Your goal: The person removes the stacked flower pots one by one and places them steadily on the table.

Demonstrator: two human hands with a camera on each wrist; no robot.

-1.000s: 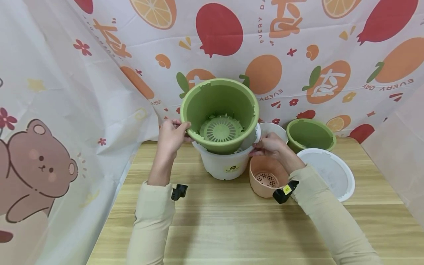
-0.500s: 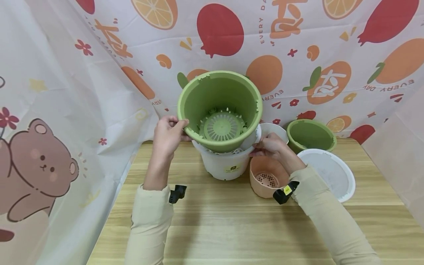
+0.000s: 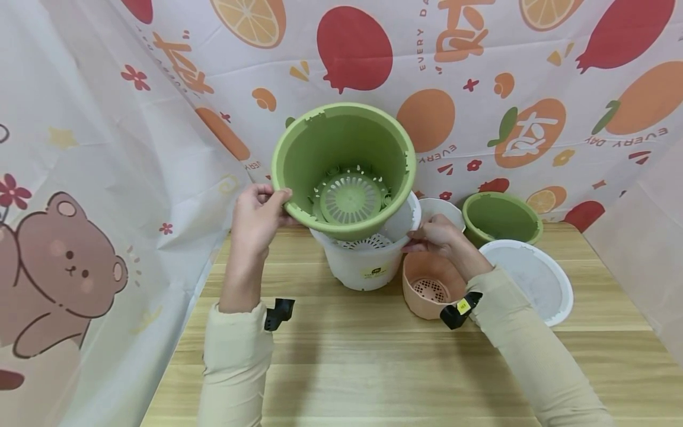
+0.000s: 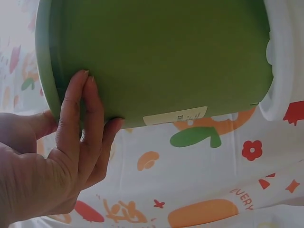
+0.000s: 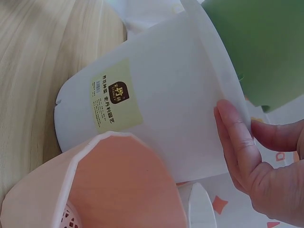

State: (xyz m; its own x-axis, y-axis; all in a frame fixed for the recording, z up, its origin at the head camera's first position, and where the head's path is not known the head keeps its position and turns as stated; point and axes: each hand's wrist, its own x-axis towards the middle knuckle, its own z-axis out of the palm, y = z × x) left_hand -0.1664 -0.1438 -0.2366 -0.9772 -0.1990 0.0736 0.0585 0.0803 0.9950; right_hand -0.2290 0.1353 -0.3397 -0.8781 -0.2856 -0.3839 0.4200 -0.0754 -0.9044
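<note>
A large green flowerpot [image 3: 344,139] with a slotted base is tilted above a white flowerpot [image 3: 352,264], its lower part still over the white rim. My left hand [image 3: 258,216] pinches the green pot's rim at its left, thumb on the inside edge. In the left wrist view, the fingers [image 4: 71,114] lie along the pot's outer wall, near a pale label [image 4: 175,116]. My right hand [image 3: 434,234] grips the white pot's rim at its right. The right wrist view shows a yellowish label [image 5: 116,95] on the white pot, which stands on the table.
A peach flowerpot [image 3: 427,305] with a perforated base stands right of the white one. Behind it is a smaller white pot [image 3: 443,207]. A second green pot [image 3: 501,216] and a round white pot or lid [image 3: 533,279] are farther right on the wooden table [image 3: 373,367].
The green pot has risen and shifted left in my left hand, showing more of the white pot's perforated base. My right hand has stayed at the white rim.
</note>
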